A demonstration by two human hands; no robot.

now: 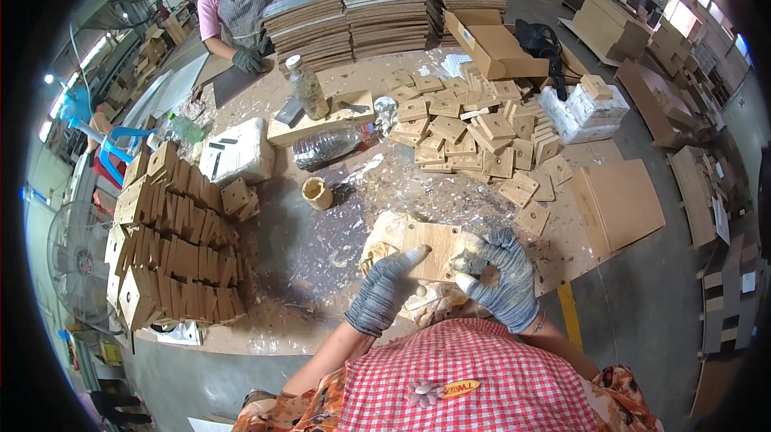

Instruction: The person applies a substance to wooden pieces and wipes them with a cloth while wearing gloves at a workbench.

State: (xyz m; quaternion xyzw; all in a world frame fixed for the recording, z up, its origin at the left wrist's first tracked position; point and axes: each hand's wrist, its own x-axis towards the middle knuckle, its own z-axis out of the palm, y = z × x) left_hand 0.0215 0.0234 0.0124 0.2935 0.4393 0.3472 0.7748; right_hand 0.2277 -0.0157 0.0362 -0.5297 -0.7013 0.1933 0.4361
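Working, seemingly, a block (438, 241) clamped in left fingers (401, 263); right fingers (488, 249) half-curled at it, hold unclear; next needs steadiness.

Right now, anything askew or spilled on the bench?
Yes. Left of centre, a clear bottle lies on its side, while a second bottle stands upright. Pale flecks spatter the bench, possibly dried drips or scraps. The wood blocks at right lie in a loose heap, unlike the stacked rows at left.
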